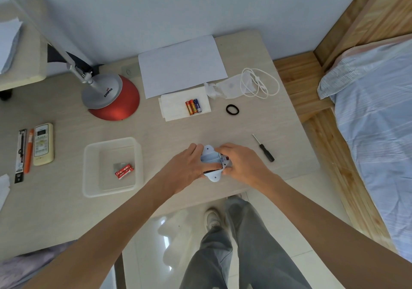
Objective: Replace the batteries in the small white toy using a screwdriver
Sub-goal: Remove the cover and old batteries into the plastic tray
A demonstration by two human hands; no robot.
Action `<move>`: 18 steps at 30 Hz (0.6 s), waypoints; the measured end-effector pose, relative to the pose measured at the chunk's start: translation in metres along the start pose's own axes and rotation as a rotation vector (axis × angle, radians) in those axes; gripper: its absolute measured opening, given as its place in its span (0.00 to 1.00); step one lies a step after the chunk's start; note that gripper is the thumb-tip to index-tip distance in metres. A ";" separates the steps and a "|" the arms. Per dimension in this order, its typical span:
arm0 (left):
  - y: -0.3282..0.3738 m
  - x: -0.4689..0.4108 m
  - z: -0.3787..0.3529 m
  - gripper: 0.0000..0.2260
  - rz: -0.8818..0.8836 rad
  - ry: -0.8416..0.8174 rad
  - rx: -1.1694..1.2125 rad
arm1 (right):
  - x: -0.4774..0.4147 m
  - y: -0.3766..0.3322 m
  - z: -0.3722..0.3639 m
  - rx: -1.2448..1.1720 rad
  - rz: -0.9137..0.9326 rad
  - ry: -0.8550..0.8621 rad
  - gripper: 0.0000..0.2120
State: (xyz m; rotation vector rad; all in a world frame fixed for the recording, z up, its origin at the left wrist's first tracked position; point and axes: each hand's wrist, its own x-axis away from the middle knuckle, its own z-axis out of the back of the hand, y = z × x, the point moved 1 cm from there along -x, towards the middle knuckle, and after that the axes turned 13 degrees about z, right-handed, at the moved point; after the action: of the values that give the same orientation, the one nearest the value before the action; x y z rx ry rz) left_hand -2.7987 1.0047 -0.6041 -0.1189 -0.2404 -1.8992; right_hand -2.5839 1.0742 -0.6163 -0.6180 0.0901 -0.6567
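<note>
The table is showing a matt wood-grain surface; the white toy is looking like smooth plastic; the screwdriver is showing a bare metal shaft and a black plastic handle; the tray is looking like frosted translucent plastic; the batteries are gleaming in glossy wrappers; the sheet of paper is lying matt; the lamp base is showing brushed metal over a red satin shell; the floor tiles are shining glossy; the bed frame is showing grained wood; the bedsheet is looking like woven cloth.
</note>
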 end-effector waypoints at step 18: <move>0.004 0.008 0.005 0.28 0.114 -0.032 0.182 | -0.001 0.002 0.001 -0.010 -0.033 -0.023 0.20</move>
State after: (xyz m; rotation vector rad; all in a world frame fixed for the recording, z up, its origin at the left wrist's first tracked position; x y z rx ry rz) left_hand -2.7979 0.9973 -0.5971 -0.0386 -0.4184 -1.7543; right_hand -2.5835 1.0765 -0.6161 -0.6378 0.0623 -0.6813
